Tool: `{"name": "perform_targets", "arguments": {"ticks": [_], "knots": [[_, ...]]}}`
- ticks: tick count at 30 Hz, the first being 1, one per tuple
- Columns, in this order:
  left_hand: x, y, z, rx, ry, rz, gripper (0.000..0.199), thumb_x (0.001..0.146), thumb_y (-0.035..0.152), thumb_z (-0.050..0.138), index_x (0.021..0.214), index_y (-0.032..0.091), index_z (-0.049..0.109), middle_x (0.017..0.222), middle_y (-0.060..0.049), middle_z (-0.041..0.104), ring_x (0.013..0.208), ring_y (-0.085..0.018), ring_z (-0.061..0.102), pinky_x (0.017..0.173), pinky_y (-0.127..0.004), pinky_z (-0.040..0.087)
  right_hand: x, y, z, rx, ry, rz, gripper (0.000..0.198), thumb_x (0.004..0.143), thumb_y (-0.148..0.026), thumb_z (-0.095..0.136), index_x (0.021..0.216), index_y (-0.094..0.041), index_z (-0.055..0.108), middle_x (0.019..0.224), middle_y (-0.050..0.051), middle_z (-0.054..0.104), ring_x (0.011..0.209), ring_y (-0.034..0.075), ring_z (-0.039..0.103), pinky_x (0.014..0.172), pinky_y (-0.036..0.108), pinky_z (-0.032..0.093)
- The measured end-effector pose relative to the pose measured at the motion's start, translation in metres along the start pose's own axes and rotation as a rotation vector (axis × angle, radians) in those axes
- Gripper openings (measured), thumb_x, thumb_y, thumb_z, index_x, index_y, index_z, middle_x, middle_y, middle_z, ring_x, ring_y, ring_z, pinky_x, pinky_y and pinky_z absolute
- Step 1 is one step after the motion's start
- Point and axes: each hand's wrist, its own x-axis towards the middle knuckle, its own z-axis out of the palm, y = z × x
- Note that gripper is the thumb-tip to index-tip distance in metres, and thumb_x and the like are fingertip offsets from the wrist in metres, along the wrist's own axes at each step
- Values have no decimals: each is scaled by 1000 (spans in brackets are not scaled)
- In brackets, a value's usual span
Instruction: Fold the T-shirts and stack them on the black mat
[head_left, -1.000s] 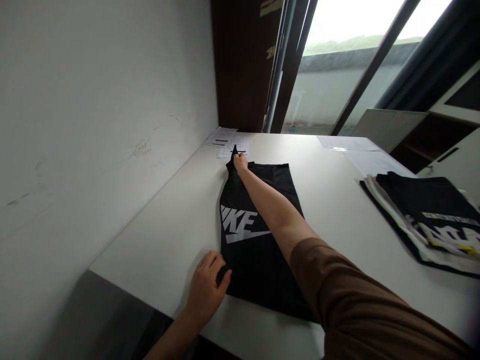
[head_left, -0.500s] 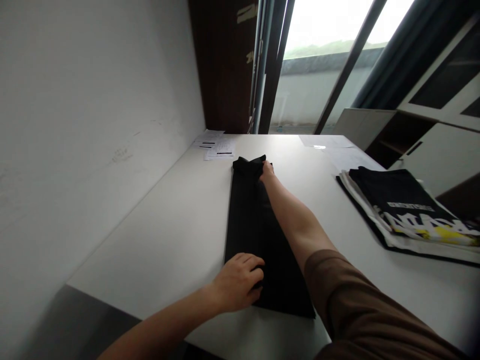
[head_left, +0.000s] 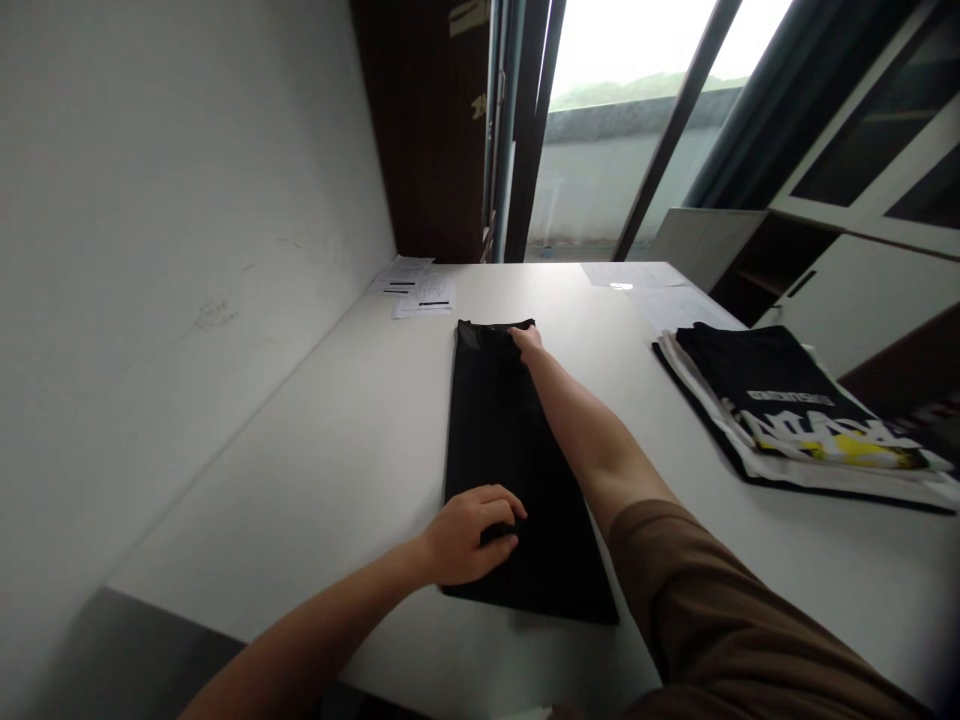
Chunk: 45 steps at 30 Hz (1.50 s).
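A black garment (head_left: 491, 430), folded into a long narrow strip, lies on the white table in front of me. Its exact kind does not show. My left hand (head_left: 472, 535) rests on its near left part, with thumb and fingers apart over the cloth. At the far end, my right hand (head_left: 526, 340) is closed on the right corner of the garment's top edge. That edge lies nearly flat, with a small crease at its left corner. My right forearm runs along the strip's right side and covers part of it.
A stack of folded clothes (head_left: 795, 410), the top one black with white and yellow print, sits on the right of the table (head_left: 352, 430). Paper sheets (head_left: 424, 295) lie at the far left corner. A wall (head_left: 150, 300) borders the left side.
The garment's far end, bunched up before, now lies flatter and straighter. My right hand has shifted slightly inward along that edge. My left hand stays on the near part, its fingers slightly more spread.
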Motion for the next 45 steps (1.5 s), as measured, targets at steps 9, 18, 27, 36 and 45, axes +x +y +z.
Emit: {"name": "perform_targets", "arguments": {"ticks": [9, 18, 27, 36, 45], "knots": [[-10, -5, 9, 125, -169, 100, 11, 86, 28, 69, 92, 22, 63, 129, -8, 65, 118, -25, 61, 108, -41, 45, 12, 15, -17, -323, -87, -93, 30, 90, -26, 60, 117, -18, 71, 117, 14, 72, 112, 28, 65, 101, 41, 50], [-16, -12, 25, 394, -175, 50, 59, 94, 47, 64, 146, 23, 50, 161, -12, 40, 152, -31, 31, 126, -54, 20, 11, 26, -33, -341, -30, -108, 29, 94, -27, 56, 118, -18, 69, 120, 15, 71, 111, 26, 66, 99, 38, 49], [-19, -12, 28, 477, -242, 94, 63, 100, 49, 54, 156, 26, 39, 169, -10, 26, 157, -31, 18, 126, -56, 15, 1, 29, -41, -489, 86, -160, 46, 96, -26, 53, 141, -14, 53, 135, 23, 56, 126, 33, 53, 104, 49, 46], [-21, -8, 29, 463, -261, 77, 62, 101, 48, 52, 158, 28, 36, 169, -9, 25, 158, -31, 15, 126, -58, 11, -47, 2, 13, -680, -488, -719, 47, 102, -37, 48, 148, -27, 55, 159, 7, 43, 146, 27, 36, 121, 43, 27], [-24, -2, 38, 480, -312, 96, 60, 105, 47, 45, 161, 29, 32, 169, -9, 24, 157, -32, 16, 125, -63, 10, -45, -9, 54, -850, -647, -548, 63, 105, -60, 33, 162, -33, 31, 170, 6, 20, 157, 32, 12, 120, 69, 6]]}}
